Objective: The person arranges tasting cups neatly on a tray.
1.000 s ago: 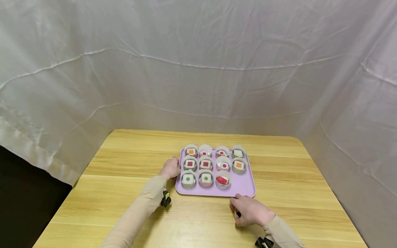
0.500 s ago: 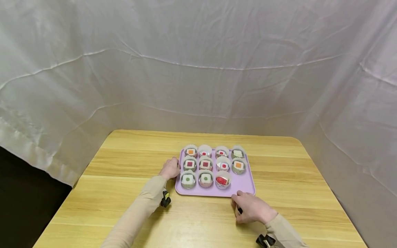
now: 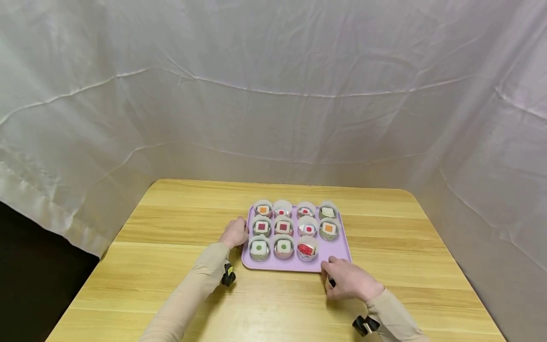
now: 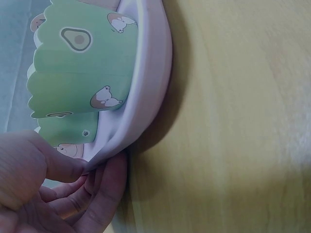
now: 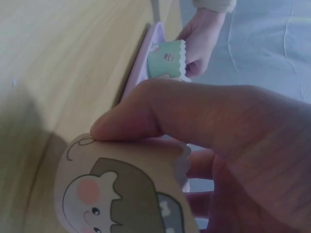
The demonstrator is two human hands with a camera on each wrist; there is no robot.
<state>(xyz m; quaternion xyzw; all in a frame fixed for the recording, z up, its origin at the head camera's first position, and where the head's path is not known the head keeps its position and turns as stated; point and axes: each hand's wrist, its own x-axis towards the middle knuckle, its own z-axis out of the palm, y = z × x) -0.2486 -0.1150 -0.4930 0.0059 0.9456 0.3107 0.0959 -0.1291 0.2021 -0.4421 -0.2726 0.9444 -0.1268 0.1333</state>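
Observation:
A lilac tray (image 3: 331, 248) lies on the table, bearing several paper baking cups in rows. Most hold white, sushi-like blocks with coloured centres; the front one furthest right (image 3: 306, 249) has a red top. My left hand (image 3: 235, 232) grips the tray's left edge, thumb over the rim and fingers beneath it. A green cup with avocado print (image 4: 82, 63) stands just inside that rim. At the tray's front right corner, my right hand (image 3: 348, 280) grips another paper baking cup (image 5: 126, 184), pinkish with a cartoon face. The hand hides most of this cup's inside in the head view.
The wooden table (image 3: 171, 228) extends around the tray on all sides. Grey-white cloth (image 3: 273, 118) hangs behind the table and along its sides. Beyond the left edge is a dark area (image 3: 38, 275).
My right hand has moved slightly forward and to the right with the baking cup, from just in front of the tray to its front edge. The left hand and tray stay put.

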